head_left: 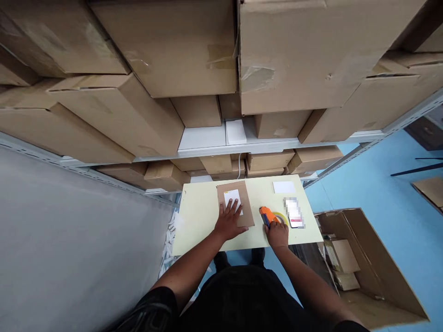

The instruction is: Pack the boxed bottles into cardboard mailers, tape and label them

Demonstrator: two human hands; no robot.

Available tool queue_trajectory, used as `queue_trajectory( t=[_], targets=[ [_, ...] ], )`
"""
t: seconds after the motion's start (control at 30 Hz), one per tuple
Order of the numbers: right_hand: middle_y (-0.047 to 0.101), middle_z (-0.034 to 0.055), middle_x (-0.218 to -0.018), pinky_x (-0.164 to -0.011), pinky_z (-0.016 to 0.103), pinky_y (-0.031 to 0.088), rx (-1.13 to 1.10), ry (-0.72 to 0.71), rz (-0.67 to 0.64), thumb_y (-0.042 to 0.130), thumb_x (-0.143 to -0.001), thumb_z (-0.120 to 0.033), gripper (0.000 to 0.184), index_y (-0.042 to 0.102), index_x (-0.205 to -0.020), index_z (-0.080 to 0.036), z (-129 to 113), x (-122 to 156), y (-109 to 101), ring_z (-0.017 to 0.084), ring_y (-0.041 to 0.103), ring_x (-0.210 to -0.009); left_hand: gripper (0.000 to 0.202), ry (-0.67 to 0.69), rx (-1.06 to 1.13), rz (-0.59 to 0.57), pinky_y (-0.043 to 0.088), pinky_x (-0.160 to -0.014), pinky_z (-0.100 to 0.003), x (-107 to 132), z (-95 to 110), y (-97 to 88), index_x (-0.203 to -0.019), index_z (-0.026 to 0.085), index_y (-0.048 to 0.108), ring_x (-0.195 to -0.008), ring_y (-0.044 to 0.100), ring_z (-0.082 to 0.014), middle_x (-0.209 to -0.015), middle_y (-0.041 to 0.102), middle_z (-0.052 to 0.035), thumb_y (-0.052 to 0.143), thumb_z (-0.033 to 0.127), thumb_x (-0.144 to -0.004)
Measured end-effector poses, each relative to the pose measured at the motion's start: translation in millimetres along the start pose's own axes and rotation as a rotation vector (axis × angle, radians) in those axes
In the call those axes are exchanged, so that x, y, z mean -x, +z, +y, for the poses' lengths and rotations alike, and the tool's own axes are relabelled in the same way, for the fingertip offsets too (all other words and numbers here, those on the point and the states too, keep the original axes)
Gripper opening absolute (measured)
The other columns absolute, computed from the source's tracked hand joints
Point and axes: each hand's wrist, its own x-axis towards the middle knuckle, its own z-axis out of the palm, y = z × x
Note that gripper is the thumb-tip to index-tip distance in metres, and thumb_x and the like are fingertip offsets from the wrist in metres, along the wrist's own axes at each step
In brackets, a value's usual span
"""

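Observation:
My left hand [229, 220] lies with spread fingers on a flat brown cardboard package [247, 213] on the pale yellow table [197, 221]. Under its fingertips is a white label [231, 196], partly covered by the hand. To the right, my right hand [277, 234] is wrapped round an orange tape dispenser [269, 213] carrying a roll of yellowish tape [283, 218]. A dark blue part [266, 220] shows along the dispenser's left side. The dispenser is low over the table or resting on it; I cannot tell which.
A blurred phone-like object [294, 213] and a white paper [284, 187] lie at the table's right. Beyond the table, a metal shelf [207, 148] holds several cardboard boxes [166, 46]. A large open carton [384, 263] with packages stands at right; a grey wall [79, 240] is at left.

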Motion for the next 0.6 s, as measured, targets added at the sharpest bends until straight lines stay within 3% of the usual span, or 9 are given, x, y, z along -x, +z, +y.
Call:
queue_trajectory(
  t=[0.13, 0.3, 0.47, 0.6],
  targets=[
    [0.074, 0.0217, -0.104, -0.101, 0.045, 0.035, 0.193, -0.052, 0.026, 0.052, -0.101, -0.040, 0.035, 0.069, -0.106, -0.009, -4, 0, -2, 0.035, 0.067, -0.106, 0.111, 0.012, 0.019, 0.023, -0.004, -0.124, -0.069, 1, -3, 5.2, -0.166, 0.024, 0.024, -0.160, 0.006, -0.0416, -0.174, 0.013, -0.0134, 0.064, 0.080, -0.079],
    [0.075, 0.0198, -0.097, -0.086, 0.040, 0.043, 0.130, -0.041, -0.011, 0.050, -0.101, -0.044, 0.038, 0.068, -0.101, -0.011, 8, -8, -20, 0.032, 0.070, -0.094, 0.111, 0.040, 0.085, 0.048, -0.006, -0.124, -0.069, 4, -8, 10.5, -0.166, 0.024, 0.021, -0.160, 0.004, -0.0412, -0.174, 0.008, -0.0129, 0.059, 0.084, -0.080],
    [0.074, 0.0084, -0.077, -0.060, 0.030, 0.041, -0.309, 0.063, -0.053, 0.048, -0.097, -0.058, 0.042, 0.066, -0.087, -0.021, 14, -17, -71, 0.024, 0.068, -0.070, 0.113, 0.047, 0.179, 0.055, -0.006, -0.124, -0.070, 6, -11, 15.8, -0.166, 0.025, 0.020, -0.160, 0.003, -0.0413, -0.174, 0.005, -0.0119, 0.059, 0.085, -0.079],
    [0.072, 0.0047, -0.071, -0.056, 0.030, 0.040, -0.509, -0.054, 0.042, 0.053, -0.092, -0.060, 0.041, 0.068, -0.082, -0.023, -10, -26, -127, 0.024, 0.065, -0.064, 0.108, 0.058, 0.261, 0.079, 0.002, -0.124, -0.072, 6, -14, 12.8, -0.165, 0.023, 0.026, -0.160, 0.008, -0.0422, -0.174, 0.010, -0.0134, 0.064, 0.078, -0.080]
  ],
)
